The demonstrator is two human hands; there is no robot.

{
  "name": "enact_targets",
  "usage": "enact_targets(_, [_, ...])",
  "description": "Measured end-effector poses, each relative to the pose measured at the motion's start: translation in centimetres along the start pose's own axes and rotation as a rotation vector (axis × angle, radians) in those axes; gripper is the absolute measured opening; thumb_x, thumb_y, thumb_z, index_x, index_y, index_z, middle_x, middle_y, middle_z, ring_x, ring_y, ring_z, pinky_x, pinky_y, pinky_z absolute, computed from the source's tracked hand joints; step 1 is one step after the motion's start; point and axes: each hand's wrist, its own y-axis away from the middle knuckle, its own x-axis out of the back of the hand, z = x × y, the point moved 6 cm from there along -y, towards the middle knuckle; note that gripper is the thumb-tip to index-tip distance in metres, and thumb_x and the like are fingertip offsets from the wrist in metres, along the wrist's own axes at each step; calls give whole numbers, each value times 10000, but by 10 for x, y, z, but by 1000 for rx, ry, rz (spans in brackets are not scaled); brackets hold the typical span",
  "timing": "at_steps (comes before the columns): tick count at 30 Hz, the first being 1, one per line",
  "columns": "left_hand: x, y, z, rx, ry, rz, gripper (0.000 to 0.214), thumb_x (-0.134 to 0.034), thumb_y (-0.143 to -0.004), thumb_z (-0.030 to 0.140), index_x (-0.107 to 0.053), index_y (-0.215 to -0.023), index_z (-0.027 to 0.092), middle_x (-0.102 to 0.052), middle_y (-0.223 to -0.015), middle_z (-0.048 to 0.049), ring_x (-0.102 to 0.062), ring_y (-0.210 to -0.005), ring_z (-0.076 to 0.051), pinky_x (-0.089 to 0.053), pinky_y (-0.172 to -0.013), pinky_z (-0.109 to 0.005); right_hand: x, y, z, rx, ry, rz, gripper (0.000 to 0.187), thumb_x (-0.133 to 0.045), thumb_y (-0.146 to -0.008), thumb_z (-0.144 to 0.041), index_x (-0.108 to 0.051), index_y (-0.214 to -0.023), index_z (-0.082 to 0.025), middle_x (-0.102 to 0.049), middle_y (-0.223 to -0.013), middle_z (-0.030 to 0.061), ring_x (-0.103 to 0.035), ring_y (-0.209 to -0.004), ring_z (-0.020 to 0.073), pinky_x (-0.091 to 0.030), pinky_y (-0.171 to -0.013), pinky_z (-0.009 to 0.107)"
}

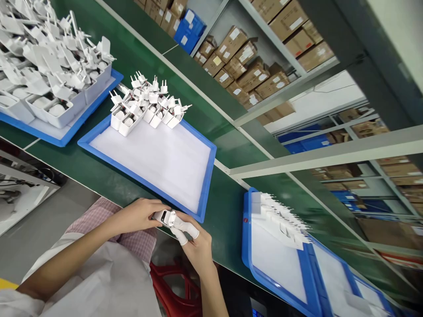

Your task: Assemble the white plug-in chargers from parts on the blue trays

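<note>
Over the front edge of the bench, a small white plastic plug housing with a dark opening is pinched between both hands. My left hand is closed on its left end, thumb below and fingers above. My right hand is closed at its other end; two of its fingers wear white finger cots. Just behind them lies a blue-rimmed tray with a white lining. At its far end stand several white housings, open on top, with two-pin plug pieces resting over them.
At the left, another blue tray holds a tall heap of similar white parts. Further right, a blue tray carries a row of white plugs. Metal shelving with cardboard boxes stands behind the green bench. A red stool is below.
</note>
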Motion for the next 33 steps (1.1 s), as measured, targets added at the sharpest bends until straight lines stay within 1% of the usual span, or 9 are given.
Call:
enact_targets(5, [0, 1, 0, 11, 21, 4, 439, -664, -849, 189, -625, -1279, 268, -654, -984, -15, -610, -827, -160, -426, -704, -230, 3, -7, -7, 24, 41, -70, 289, -628, -894, -142, -661, -1151, -268, -712, -1076, 64, -715, -948, 208, -610, -806, 325])
enact_targets(10, [-1, 1, -1, 3, 19, -1, 466, -654, -851, 172, -606, -1307, 252, -669, -1098, -34, -628, -895, -171, -449, -759, -245, -3, -5, -8, 44, 64, -29, 332, -629, -887, -112, -643, -1178, -272, -700, -1088, 71, -705, -975, 212, -610, -808, 336])
enact_targets(16, [-4, 0, 0, 11, 22, -10, 469, -635, -857, 147, -600, -1310, 264, -666, -1096, -12, -626, -888, -159, -433, -745, -234, -10, 1, -5, 18, 6, -4, 361, -606, -888, -70, -603, -1191, -266, -664, -1138, 81, -671, -1039, 204, -592, -854, 356])
enact_targets(22, [0, -1, 5, -3, 12, -16, 352, -613, -862, 139, -650, -1198, 238, -664, -1000, -15, -612, -864, -165, -424, -750, -242, -13, 9, 0, 39, 66, 63, 434, -625, -875, -79, -579, -1264, -266, -664, -1153, 89, -589, -1085, 246, -552, -864, 456])
enact_targets(24, [4, -2, 5, 14, 38, -70, 433, -643, -846, 182, -613, -1276, 229, -660, -1014, -33, -604, -807, -160, -435, -706, -239, -15, 12, 1, 32, 92, 55, 456, -610, -880, -83, -572, -1295, -265, -654, -1182, 98, -584, -1057, 245, -547, -845, 452])
enact_targets(26, [5, -3, 5, 57, 151, -180, 515, -647, -848, 242, -560, -1354, 196, -652, -1084, -75, -605, -729, -143, -448, -629, -226, -17, 14, 2, 27, 73, 50, 478, -579, -890, -84, -557, -1330, -268, -648, -1196, 102, -598, -1038, 237, -551, -830, 428])
enact_targets(29, [2, -3, 1, 173, 381, -243, 435, -505, -952, 353, -585, -1320, 135, -671, -878, -80, -602, -601, -125, -445, -539, -204, -22, 18, 6, -5, -32, 86, 433, -533, -908, -97, -591, -1292, -290, -660, -1175, 87, -640, -1042, 225, -562, -844, 380])
enact_targets(31, [-3, -2, -5, 249, 461, -177, 460, -438, -985, 430, -623, -1257, 108, -606, -645, -31, -588, -542, -129, -444, -518, -199, -27, 21, 12, -70, -158, 149, 317, -527, -921, -142, -655, -1175, -282, -679, -1126, 81, -672, -1003, 221, -572, -819, 342])
enact_targets(33, [-12, 1, -12, 305, 491, -109, 534, -462, -963, 521, -622, -1242, 95, -581, -597, -17, -584, -530, -132, -442, -507, -197, -31, 23, 22, -177, -310, 240, 180, -537, -934, -222, -703, -1001, -245, -695, -1044, 83, -696, -907, 219, -576, -742, 303])
